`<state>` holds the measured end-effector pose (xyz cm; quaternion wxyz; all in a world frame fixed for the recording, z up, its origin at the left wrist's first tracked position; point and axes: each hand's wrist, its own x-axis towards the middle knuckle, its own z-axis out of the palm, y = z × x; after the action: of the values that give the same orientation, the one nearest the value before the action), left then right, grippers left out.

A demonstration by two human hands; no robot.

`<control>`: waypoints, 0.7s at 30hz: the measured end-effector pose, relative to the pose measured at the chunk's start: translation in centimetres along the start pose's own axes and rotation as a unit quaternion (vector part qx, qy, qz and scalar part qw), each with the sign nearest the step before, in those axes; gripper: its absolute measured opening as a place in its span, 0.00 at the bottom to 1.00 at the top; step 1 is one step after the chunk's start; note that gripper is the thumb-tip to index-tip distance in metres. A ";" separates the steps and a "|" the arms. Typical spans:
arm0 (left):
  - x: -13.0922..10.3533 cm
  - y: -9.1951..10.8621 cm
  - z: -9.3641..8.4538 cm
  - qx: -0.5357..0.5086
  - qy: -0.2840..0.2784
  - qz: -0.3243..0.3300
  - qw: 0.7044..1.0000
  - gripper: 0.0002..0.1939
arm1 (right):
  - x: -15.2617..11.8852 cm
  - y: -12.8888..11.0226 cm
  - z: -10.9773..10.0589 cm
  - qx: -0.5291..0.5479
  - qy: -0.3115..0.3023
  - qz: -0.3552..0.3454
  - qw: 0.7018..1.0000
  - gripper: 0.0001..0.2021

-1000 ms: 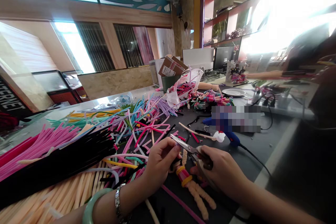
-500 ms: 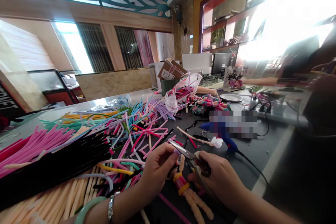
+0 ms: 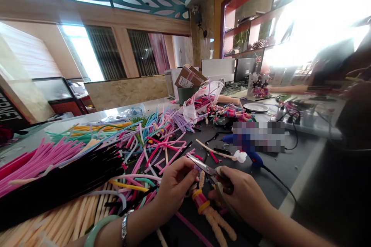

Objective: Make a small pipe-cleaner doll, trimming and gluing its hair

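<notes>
My left hand is closed in a pinch around the upper end of a small pipe-cleaner doll. The doll has a pink and red body, yellow bands and twisted peach legs that hang down to the right; its head end is hidden behind my fingers. A lilac spot shows at my fingertips, too small to name. My right hand grips a pair of scissors by the handles. The upper blade points left and reaches my left fingertips; the blades look parted.
Loose cut pipe cleaners cover the dark table left of centre, beside black and peach bundles. A blue glue gun with a cord lies at right. Behind are a plastic bag, finished dolls and a white plate.
Almost nothing differs. Both hands, the scissors and the doll keep nearly the same places, with only a slight shift of the view.
</notes>
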<state>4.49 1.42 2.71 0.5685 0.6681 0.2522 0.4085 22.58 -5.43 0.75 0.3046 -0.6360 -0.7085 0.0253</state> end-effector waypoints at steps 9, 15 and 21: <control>0.2 -0.1 0.1 0.006 0.014 -0.008 1.000 0.14 | 0.0 0.0 -0.1 0.006 -0.010 0.004 1.000 0.12; 0.1 -0.2 0.0 0.006 0.015 -0.008 1.000 0.14 | -0.1 -0.1 -0.1 0.001 -0.009 0.007 1.000 0.13; 0.0 -0.2 0.0 0.005 0.016 -0.013 1.000 0.15 | -0.1 -0.1 -0.2 -0.005 -0.002 -0.003 1.000 0.12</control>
<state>4.54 1.49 2.49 0.5666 0.6610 0.2720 0.4100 22.56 -5.66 0.91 0.2998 -0.6357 -0.7110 0.0225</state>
